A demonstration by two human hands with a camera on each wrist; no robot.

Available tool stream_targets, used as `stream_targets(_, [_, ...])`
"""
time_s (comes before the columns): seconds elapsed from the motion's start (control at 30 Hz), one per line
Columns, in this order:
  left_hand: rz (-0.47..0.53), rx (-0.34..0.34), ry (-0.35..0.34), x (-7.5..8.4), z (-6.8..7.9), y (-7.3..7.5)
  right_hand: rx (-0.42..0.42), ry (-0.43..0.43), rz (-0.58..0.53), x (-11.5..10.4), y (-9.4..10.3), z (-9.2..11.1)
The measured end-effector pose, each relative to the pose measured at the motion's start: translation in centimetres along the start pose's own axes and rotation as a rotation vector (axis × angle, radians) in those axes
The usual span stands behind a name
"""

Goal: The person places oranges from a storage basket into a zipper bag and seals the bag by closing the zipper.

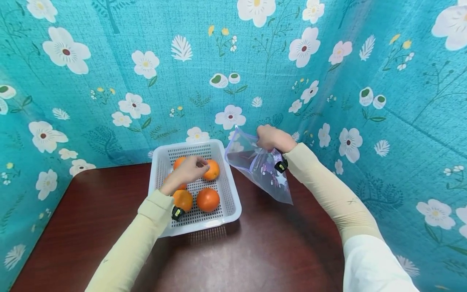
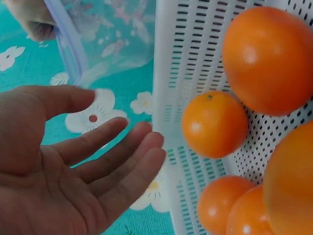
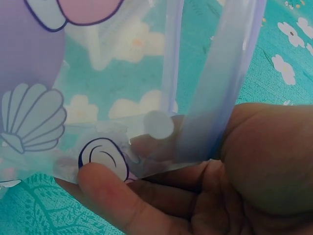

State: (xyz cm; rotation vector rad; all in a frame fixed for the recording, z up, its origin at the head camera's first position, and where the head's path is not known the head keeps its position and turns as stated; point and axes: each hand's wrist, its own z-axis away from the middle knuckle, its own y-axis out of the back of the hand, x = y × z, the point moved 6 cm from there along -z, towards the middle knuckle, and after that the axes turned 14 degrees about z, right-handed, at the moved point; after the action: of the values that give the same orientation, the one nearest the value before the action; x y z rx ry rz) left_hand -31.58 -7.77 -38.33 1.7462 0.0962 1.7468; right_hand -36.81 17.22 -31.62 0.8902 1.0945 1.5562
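Note:
My left hand [image 1: 190, 168] hovers over the white plastic basket [image 1: 233, 198], beside an orange [image 1: 211, 170]. In the left wrist view, the left hand [image 2: 73, 166] has loosely spread fingers and an empty palm. Several more oranges, including one near the front [image 1: 208, 200], lie in the basket. At the basket's right, my right hand [image 1: 273, 138] grips the edge of a clear zip bag [image 1: 271, 176] with purple trim. The bag's mouth gapes toward the basket. Up close, the thumb and fingers of the right hand [image 3: 210, 196] pinch the printed plastic.
Everything stands on a dark red-brown table [image 1: 270, 251]. A teal flowered cloth [image 1: 164, 89] hangs behind the table and along its right side, close to the right hand. The basket's raised rim surrounds the oranges.

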Motion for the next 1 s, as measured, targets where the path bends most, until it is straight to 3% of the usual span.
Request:
stream_targets(0.2, [-0.031, -0.026, 0.062, -0.7, 1.0, 0.7, 0.003, 0.002, 0.005, 0.1, -0.1, -0.1])
stream_targets(0.33, [-0.06, -0.072, 0.056, -1.0, 1.1, 0.5, 0.0, 0.009, 0.014, 0.0, -0.2, -0.1])
stream_targets(0.67, [-0.258, -0.288, 0.082, -2.0, 0.7, -1.3, -0.002, 0.005, 0.016, 0.2, -0.3, 0.0])
stream_targets(1.0, [-0.307, -0.353, 0.104, -2.0, -0.1, -3.1, -0.005, -0.007, -0.003, 0.4, -0.3, 0.0])
